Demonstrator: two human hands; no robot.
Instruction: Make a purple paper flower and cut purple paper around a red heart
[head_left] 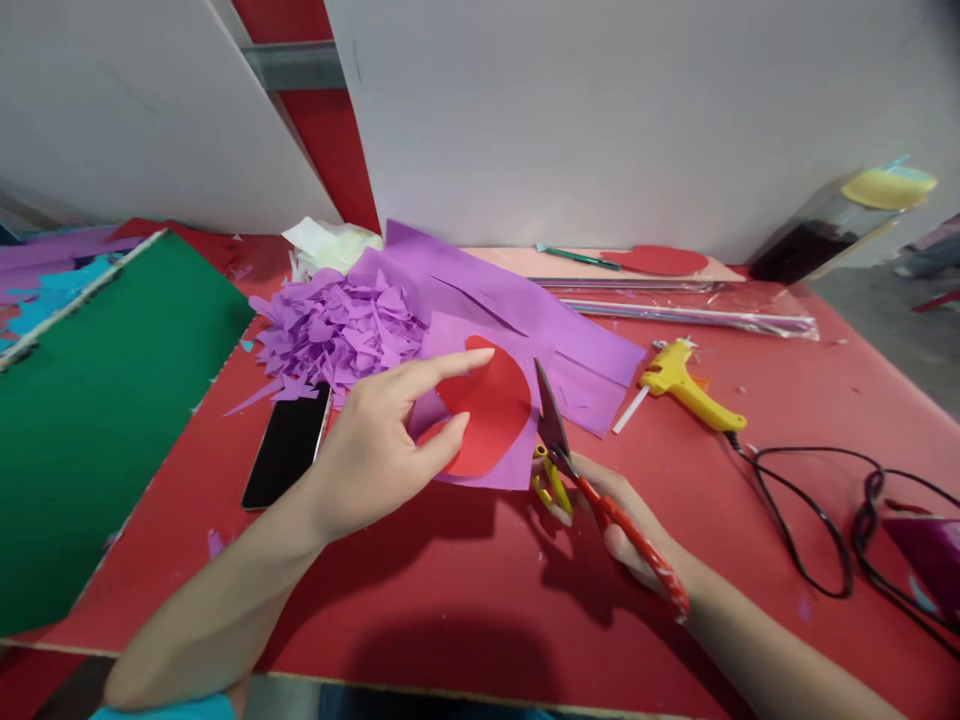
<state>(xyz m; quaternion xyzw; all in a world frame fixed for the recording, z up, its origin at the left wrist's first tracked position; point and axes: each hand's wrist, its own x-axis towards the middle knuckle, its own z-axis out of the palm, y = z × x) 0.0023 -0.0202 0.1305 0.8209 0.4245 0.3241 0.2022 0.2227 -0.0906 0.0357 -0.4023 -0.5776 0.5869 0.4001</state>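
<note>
My left hand [390,420] grips a red paper disc [495,410] together with a small purple sheet [517,470] that lies behind it. Its thumb and forefinger press on the disc's face, while the other fingers are hidden underneath. My right hand [622,510] holds a pair of scissors [553,420] with red and yellow handles. The blades point up and away from me, close to the right edge of the purple sheet. Whether they touch the sheet I cannot tell.
Behind my left hand lies a heap of purple scraps [337,325] beside a phone [285,450]. Larger purple sheets [495,290] spread beyond. At right are a yellow glue gun [690,385] with a black cord and a lidded bottle [832,225]. A green board [97,420] is left.
</note>
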